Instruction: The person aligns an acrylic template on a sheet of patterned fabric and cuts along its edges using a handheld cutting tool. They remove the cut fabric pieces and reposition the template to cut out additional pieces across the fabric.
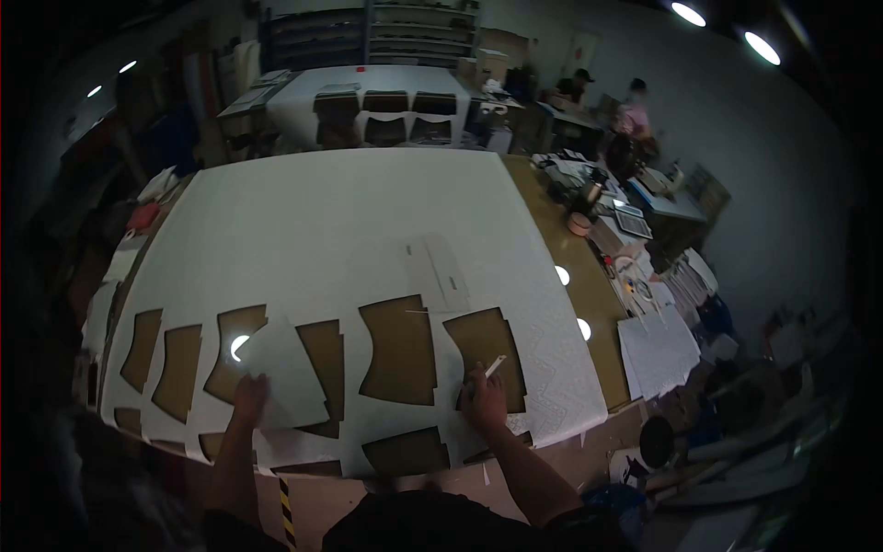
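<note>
A large white sheet covers the table, with several dark cut-out openings along its near part. My left hand is closed on the left edge of a loose white piece, which lies over some of the openings. Near the opening at the right, my right hand holds a thin white tool that points up and to the right. What kind of tool it is, I cannot make out. A paler piece with small slots lies on the sheet's middle.
Papers, a round container and other clutter line the table's right side. A red item sits at the left edge. Behind stands another table with a cut sheet. Two people are at the back right.
</note>
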